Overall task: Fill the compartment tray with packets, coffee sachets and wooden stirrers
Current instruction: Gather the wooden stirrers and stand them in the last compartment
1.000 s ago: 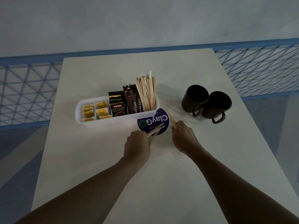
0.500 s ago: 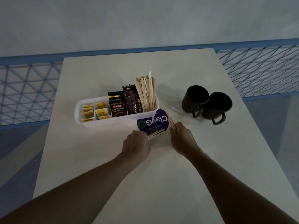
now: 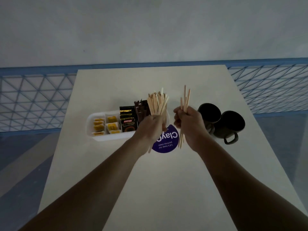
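A white compartment tray (image 3: 108, 138) stands mid-table. It holds yellow packets (image 3: 106, 125) at the left, black coffee sachets (image 3: 129, 120) in the middle and upright wooden stirrers (image 3: 155, 102) at the right end. My left hand (image 3: 150, 127) is raised in front of the tray's right end and grips a few stirrers, blurred. My right hand (image 3: 188, 124) is lifted just right of the tray and grips a small bundle of stirrers (image 3: 185, 100), held upright.
A purple round sticker (image 3: 166, 142) lies on the table below my hands. Two black mugs (image 3: 221, 122) stand to the right, close to my right hand. Blue railing mesh (image 3: 33, 100) flanks the table on both sides.
Both hands have lifted off the table with the stirrers they picked up. The left hand moved up to the tray's right end, and the right hand rose with its bundle upright.
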